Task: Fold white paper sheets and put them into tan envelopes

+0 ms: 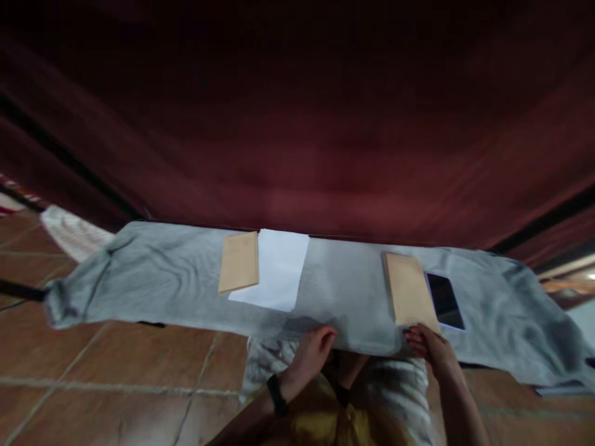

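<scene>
My left hand point(317, 348) is over the near edge of the cloth-covered surface, fingers curled in and nothing seen in them. My right hand point(430, 347) is at the near end of a thick stack of tan paper envelopes point(411, 290). Its fingers are bent and drawn together over the stack's lower edge; whether they grip anything is too blurred to tell. To the left, another tan envelope point(238, 262) lies partly over a white sheet of paper point(282, 267).
A dark-screened phone or tablet point(445, 301) with a pale rim lies right of the stack. Grey cloth point(171, 279) covers the narrow surface, wrinkled at both ends. A dark red panel point(297, 155) rises behind it. Tiled floor point(139, 365) shows in front.
</scene>
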Demonstrator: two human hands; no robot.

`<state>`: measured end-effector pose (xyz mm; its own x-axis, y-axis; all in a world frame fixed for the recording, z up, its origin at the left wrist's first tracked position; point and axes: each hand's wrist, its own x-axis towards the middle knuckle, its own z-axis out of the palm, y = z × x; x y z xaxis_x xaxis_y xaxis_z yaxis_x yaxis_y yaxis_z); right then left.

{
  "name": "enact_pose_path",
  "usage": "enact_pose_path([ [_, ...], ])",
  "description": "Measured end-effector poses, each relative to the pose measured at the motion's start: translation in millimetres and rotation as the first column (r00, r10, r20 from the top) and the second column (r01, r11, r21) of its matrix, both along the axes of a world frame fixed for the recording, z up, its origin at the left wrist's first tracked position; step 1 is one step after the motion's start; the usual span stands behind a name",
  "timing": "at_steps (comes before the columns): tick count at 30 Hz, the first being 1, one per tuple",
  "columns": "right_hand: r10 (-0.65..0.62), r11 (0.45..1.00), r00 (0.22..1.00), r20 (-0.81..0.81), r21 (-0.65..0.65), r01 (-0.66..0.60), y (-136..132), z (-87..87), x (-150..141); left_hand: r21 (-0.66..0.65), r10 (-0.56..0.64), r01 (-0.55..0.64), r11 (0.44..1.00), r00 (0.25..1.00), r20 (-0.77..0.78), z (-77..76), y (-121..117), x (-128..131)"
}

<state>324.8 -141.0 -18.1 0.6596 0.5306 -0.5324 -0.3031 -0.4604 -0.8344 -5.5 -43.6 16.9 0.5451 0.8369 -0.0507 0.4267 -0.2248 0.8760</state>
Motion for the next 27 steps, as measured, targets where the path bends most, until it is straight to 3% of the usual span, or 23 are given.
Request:
enact_pose_path([
  [4, -0.016, 0.998, 0.991, -0.135, -0.06, 0.008, -4, -12.0, 12, 0.278, 0.172, -0.132, 0.951, 0.977, -0.124, 6.0, 24, -15],
  [7, 0.001, 0.999, 0.993, -0.122, -0.052, -0.007, -7, -17.2, 15, 0.491, 0.375, -0.208, 0.846, 0.887, -0.27, 0.2, 42, -32],
  [10, -0.004, 0.999, 0.994, -0.109, -0.039, 0.0, -9, -20.8, 15, 0.569, 0.481, -0.204, 0.796, 0.785, -0.391, -10.2, 56, -48],
  [13, -0.033, 0.999, 0.994, -0.104, -0.037, 0.03, -9, -22.8, 11, 0.572, 0.473, -0.165, 0.804, 0.76, -0.446, -17.7, 64, -55],
  [20, -0.074, 0.988, 0.997, -0.037, 0.136, 0.079, -20, -29.1, -2, 0.509, 0.429, -0.218, 0.833, 0.834, -0.345, -12.8, 70, -60],
  [27, -0.04, 0.989, 0.998, 0.041, 0.146, 0.034, -23, -28.4, -12, 0.142, 0.492, -0.472, 0.87, 0.852, -0.179, 4.8, 79, -68],
])
